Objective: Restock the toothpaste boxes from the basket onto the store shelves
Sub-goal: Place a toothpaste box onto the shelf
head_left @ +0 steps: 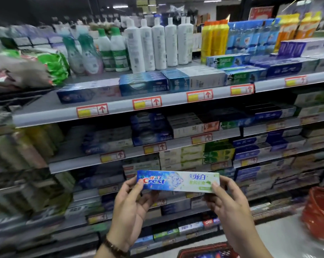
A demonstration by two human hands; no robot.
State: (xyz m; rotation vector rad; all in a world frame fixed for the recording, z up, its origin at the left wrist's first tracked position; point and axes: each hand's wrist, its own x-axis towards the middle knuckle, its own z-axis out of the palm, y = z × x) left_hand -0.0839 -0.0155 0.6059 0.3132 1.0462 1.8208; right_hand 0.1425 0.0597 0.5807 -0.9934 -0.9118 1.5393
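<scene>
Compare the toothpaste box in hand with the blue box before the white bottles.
The held box is in the air, pinched at its ends by the left hand and right hand; the shelf box lies on the top shelf. The held box fades from blue to white and green; the shelf box is mostly blue. Both are long and narrow.

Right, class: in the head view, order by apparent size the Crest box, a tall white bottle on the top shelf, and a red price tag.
1. Crest box, though nearness to the camera enlarges it
2. white bottle
3. price tag
</scene>
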